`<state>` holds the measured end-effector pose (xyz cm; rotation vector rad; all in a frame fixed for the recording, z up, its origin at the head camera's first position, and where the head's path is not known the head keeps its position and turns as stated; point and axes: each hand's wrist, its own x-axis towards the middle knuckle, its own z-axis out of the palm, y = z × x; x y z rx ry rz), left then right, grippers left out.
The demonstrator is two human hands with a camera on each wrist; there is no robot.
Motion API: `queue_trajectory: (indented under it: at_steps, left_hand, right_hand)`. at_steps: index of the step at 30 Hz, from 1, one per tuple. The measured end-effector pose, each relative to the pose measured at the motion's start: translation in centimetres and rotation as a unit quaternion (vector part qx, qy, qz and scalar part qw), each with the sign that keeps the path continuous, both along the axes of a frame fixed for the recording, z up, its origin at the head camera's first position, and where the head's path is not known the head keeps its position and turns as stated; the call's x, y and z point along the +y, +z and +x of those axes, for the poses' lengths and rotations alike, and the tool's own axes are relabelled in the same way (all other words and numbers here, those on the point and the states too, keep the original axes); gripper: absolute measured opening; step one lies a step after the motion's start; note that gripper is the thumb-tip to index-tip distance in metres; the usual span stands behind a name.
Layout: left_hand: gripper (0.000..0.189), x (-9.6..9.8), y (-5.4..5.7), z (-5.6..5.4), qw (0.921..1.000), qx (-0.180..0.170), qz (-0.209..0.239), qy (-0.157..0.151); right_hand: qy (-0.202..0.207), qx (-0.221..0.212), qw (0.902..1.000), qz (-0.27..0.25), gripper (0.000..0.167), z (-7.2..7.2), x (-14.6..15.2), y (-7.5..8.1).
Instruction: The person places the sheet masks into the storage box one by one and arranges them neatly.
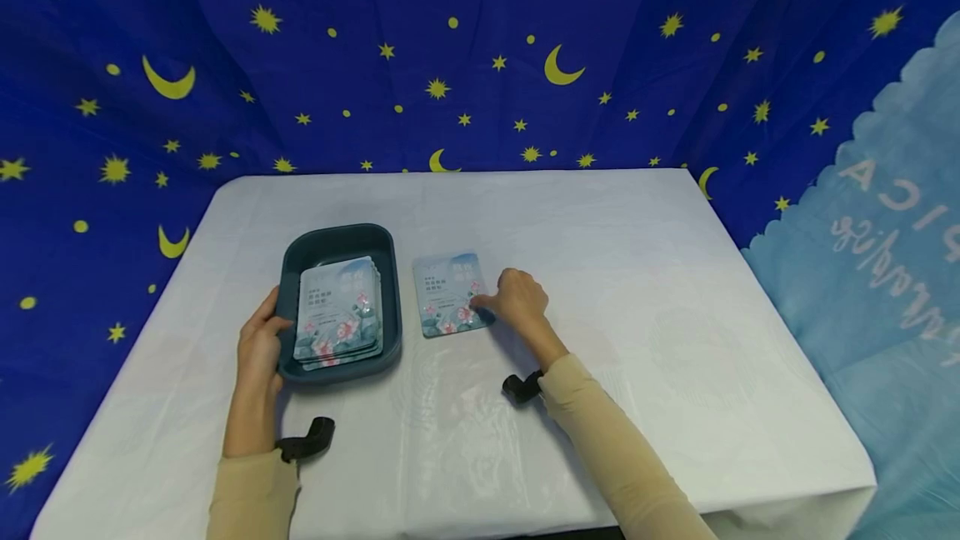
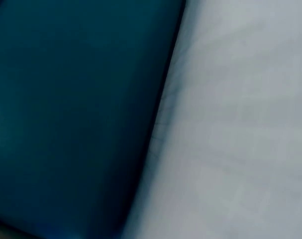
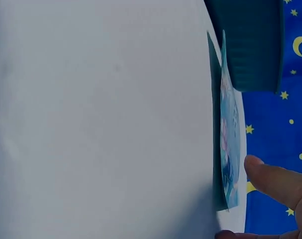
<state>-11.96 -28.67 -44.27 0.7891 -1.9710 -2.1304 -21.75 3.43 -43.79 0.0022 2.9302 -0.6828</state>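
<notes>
A dark teal plastic tray stands on the left part of the table, holding a stack of floral face mask sachets. At its left side my left hand grips the rim, thumb over the edge. The tray wall fills the left half of the left wrist view; no fingers are clear there. To the right of the tray lies a single light blue sachet with pink flowers. My right hand is at its lower right edge. In the right wrist view the thumb stands apart from the sachet.
A white cloth covers the table. Dark blue fabric with yellow moons and stars hangs behind it and to the left. Light blue lettered fabric hangs on the right. Black wrist mounts sit at both cuffs.
</notes>
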Motion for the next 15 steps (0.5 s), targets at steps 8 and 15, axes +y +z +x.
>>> queue_trajectory:
  at_steps: [8,15]
  left_hand:
    - [0.065,-0.1,-0.2,0.0,1.0,-0.007,-0.005,0.002]
    - [0.064,0.0,-0.1,0.1,0.9998,-0.014,-0.01,0.0]
  right_hand:
    - [0.026,0.016,0.9995,0.012,0.055,-0.2,-0.8,-0.9]
    - [0.007,-0.012,0.9982,-0.058,0.045,-0.6,-1.0,-1.3]
